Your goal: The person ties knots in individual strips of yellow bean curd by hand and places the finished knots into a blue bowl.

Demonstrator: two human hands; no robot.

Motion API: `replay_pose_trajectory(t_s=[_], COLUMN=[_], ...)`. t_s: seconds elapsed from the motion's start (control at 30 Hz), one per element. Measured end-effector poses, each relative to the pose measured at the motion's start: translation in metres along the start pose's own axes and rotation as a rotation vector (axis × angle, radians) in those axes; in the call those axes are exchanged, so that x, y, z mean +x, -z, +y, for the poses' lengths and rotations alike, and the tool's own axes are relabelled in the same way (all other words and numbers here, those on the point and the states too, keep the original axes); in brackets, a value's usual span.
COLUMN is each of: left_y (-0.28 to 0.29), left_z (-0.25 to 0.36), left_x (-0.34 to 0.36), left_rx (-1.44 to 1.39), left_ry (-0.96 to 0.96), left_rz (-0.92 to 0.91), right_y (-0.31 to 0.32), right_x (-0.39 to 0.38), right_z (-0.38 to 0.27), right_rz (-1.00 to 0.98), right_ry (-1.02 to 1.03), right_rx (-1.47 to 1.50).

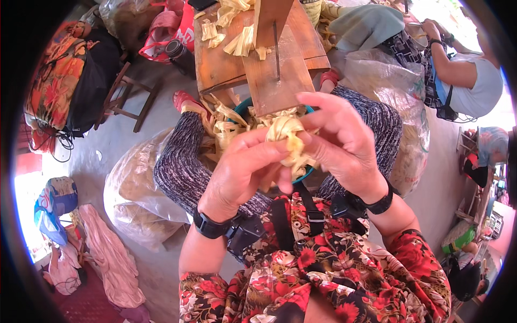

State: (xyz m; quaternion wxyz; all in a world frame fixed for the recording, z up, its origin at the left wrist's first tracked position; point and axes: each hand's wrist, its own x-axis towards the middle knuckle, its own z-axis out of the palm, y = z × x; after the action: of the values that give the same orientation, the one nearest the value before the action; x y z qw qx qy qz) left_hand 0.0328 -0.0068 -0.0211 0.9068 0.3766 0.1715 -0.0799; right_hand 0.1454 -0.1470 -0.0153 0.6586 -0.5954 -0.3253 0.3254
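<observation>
Between both hands, over my lap, is a folded bundle of pale yellow strips [284,129] that look like dried husk or leaf. My left hand [237,171] pinches its left side between thumb and fingers. On the other side, the thumb and fingertips of my right hand [347,148] press against the bundle, while its upper fingers stay raised and curved. Below and behind the hands, a teal basin [308,172] between my knees holds more loose yellow strips [223,126]. My fingers cover part of the bundle, so its lower end is hard to make out.
A wooden bench [223,67] with an upright post and scattered strips stands in front. Clear plastic sacks [142,185] flank my legs. At left are a wooden stool [129,97] and a dark bottle [179,54]. Another person [463,75] sits at the far right.
</observation>
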Motion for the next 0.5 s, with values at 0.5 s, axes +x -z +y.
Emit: replay_pose_trajectory(t_s=[0.5], left_y=[0.008], left_z=[0.013], left_x=[-0.019], left_rx=[0.472], left_ry=[-0.306], left_rz=[0.288], right_y=[0.024], right_x=[0.001], right_z=[0.003], right_rz=[-0.119], right_ry=[0.008], right_rx=[-0.185])
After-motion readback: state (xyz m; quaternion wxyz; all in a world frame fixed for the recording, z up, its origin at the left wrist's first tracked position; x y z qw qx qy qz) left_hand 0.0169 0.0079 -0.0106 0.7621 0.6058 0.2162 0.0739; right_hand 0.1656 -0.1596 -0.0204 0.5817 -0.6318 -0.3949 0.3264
